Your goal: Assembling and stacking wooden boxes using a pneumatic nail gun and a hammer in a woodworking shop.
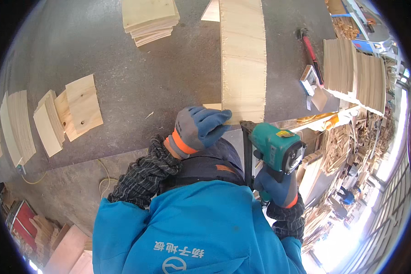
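A long pale plywood strip point(243, 59) lies lengthwise on the dark table, its near end at the table edge. My left hand point(198, 129), in a grey-blue work glove with an orange cuff, has its fingers closed at the strip's near left corner. In my right hand point(278, 186), gloved alike, is the handle of a green nail gun point(274, 144). The gun's nose touches or nearly touches the strip's near right corner; I cannot tell which. A small wooden piece point(212, 106) shows partly from under the strip's left edge.
A stack of plywood panels point(150, 18) lies at the far middle of the table point(128, 98). More plywood pieces point(84, 107) are at the left. On the right are a red-handled tool point(309, 50), a small box point(309, 78) and tall board stacks point(351, 71). A thin hose point(107, 176) hangs below.
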Demonstrator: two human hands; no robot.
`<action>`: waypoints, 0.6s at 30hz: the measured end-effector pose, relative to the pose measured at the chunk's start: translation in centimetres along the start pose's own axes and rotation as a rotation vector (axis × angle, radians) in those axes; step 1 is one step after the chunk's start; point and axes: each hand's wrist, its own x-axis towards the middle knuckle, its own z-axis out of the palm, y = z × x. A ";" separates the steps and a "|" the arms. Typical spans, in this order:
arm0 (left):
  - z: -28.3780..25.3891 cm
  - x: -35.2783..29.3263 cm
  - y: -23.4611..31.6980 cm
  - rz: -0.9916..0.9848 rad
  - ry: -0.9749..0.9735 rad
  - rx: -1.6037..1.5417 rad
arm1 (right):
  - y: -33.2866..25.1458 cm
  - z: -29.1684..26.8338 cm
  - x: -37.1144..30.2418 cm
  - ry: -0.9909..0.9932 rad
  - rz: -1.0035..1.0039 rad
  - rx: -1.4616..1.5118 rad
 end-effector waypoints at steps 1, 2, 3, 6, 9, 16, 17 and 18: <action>0.0 0.0 0.0 0.000 -0.010 -0.006 | 0.1 -0.1 -0.1 -0.036 -0.013 -0.015; 0.0 0.0 0.0 -0.001 -0.010 -0.008 | 0.2 -0.2 -0.1 -0.035 -0.011 -0.016; 0.1 0.0 0.0 -0.002 -0.002 -0.007 | 0.2 -0.2 -0.1 -0.036 -0.018 -0.016; 0.4 0.0 -0.1 0.001 0.019 -0.011 | 0.3 -0.2 -0.1 -0.021 0.008 -0.025; 0.6 -0.2 -0.3 -0.003 0.025 -0.009 | 0.1 -0.2 -0.4 0.018 0.010 -0.049; 0.2 0.2 0.0 0.001 0.026 -0.001 | 0.1 -1.1 -0.9 0.126 0.014 0.110; 0.3 0.2 0.0 0.002 0.026 -0.002 | 0.0 -1.5 -1.0 0.095 0.034 0.071; 0.4 0.1 -0.1 0.007 0.033 -0.006 | 0.1 -1.6 -1.0 0.096 0.033 0.072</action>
